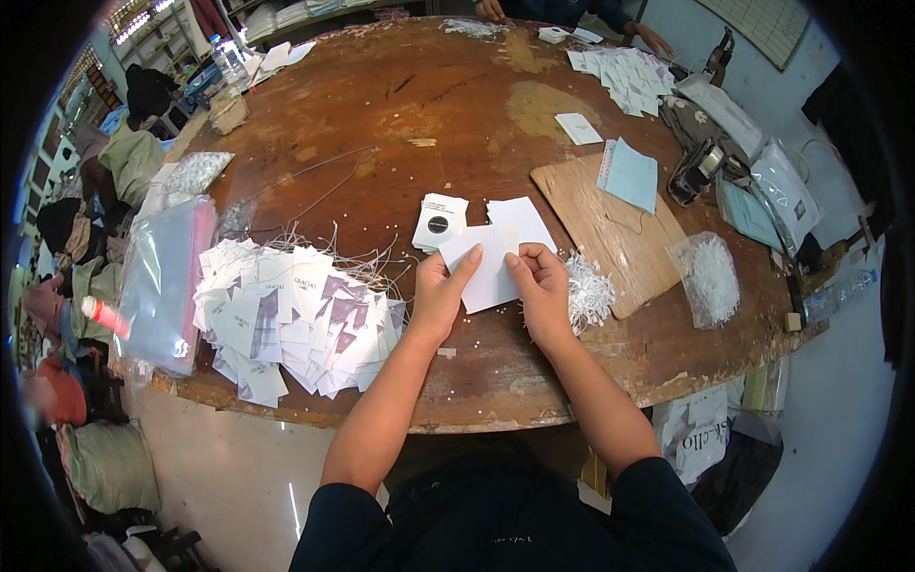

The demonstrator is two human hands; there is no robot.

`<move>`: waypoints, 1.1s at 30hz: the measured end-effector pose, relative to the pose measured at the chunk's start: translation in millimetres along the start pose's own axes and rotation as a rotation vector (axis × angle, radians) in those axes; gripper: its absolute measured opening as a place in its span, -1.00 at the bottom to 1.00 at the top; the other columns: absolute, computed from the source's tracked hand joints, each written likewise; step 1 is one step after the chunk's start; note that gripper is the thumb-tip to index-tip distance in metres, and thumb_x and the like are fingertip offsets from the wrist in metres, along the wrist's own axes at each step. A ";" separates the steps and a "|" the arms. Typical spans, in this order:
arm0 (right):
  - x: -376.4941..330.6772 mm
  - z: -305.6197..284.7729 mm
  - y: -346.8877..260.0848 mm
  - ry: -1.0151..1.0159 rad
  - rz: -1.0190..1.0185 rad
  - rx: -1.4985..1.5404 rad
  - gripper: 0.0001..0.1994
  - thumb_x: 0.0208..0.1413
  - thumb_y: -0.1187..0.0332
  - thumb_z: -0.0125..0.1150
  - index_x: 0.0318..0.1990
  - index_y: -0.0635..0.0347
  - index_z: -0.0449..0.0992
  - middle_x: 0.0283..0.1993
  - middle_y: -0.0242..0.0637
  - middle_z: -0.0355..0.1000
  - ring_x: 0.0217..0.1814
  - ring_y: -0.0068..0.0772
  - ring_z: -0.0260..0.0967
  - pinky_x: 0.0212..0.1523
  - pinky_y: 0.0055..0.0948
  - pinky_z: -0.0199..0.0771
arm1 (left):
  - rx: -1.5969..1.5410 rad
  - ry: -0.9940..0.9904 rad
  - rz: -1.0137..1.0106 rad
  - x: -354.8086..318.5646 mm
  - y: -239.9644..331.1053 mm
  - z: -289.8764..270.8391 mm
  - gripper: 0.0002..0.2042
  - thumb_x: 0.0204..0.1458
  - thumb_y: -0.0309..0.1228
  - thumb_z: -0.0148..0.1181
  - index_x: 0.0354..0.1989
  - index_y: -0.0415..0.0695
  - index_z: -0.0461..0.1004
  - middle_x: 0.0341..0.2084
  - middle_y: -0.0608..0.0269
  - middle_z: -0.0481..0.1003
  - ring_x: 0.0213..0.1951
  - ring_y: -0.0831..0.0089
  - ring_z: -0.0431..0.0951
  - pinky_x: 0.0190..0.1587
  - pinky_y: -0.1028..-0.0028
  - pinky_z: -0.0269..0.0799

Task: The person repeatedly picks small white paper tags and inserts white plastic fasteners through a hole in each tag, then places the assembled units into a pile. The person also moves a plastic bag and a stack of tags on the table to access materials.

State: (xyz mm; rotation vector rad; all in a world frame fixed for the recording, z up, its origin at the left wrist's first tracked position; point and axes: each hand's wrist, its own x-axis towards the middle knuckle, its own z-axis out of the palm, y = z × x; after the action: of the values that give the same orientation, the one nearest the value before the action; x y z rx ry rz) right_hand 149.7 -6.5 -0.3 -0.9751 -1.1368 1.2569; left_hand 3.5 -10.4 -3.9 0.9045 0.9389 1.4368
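Between my two hands is a white card (491, 276), possibly more than one, held flat above the table. My left hand (444, 291) pinches its left side with the thumb on top. My right hand (541, 291) grips the right side, fingers curled beneath. Just beyond lie a stack of printed cards (440, 219) with a black round mark and a stack of blank white cards (527, 221). Beside my right hand sits a pile of white string loops (589, 291). A large heap of strung paper tags (295, 319) spreads out left of my left hand.
Clear plastic bags (162, 286) and a red-capped marker (105, 316) lie at the left. To the right are a wooden board (620, 238), a blue notepad (629, 174), a tape dispenser (696, 172) and a bag of white bits (710, 281). Another person's hand (653, 40) is at the far edge.
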 end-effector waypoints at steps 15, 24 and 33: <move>6.9 -13.1 -6.8 0.054 -0.030 -0.245 -0.84 0.21 0.37 0.21 -0.21 0.30 0.49 -0.33 -0.32 0.50 -0.32 -0.56 0.39 -0.29 -0.58 0.35 | 0.014 0.045 0.012 1.3 -4.0 -1.8 -0.69 0.17 -0.27 0.24 -0.11 -0.30 0.55 -0.28 0.25 0.58 -0.29 0.62 0.53 -0.23 0.56 0.45; 25.4 -76.6 -15.9 0.356 -0.141 -1.317 -0.74 0.02 0.19 0.34 -0.44 0.24 0.59 -0.37 -0.13 0.50 -0.28 -0.05 0.44 -0.24 -0.12 0.43 | 0.059 0.032 0.021 -0.6 -1.2 -0.9 -0.69 0.16 -0.26 0.25 -0.12 -0.31 0.56 -0.29 0.26 0.59 -0.30 0.63 0.54 -0.25 0.55 0.46; 22.6 -59.4 -21.2 0.384 -0.579 -0.524 -0.88 0.25 0.42 0.14 -0.26 0.31 0.48 -0.43 -0.23 0.43 -0.39 -0.53 0.38 -0.33 -0.54 0.36 | -0.083 -0.087 -0.098 -4.6 -0.2 -2.8 -0.70 0.16 -0.29 0.25 -0.11 -0.30 0.55 -0.27 0.26 0.59 -0.29 0.62 0.54 -0.22 0.56 0.47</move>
State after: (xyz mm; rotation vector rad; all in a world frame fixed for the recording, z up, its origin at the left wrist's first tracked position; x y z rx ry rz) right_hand 211.4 17.1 11.1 -1.0960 -1.3326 0.2900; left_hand 1.3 -15.1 -5.2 0.8421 0.8412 1.3326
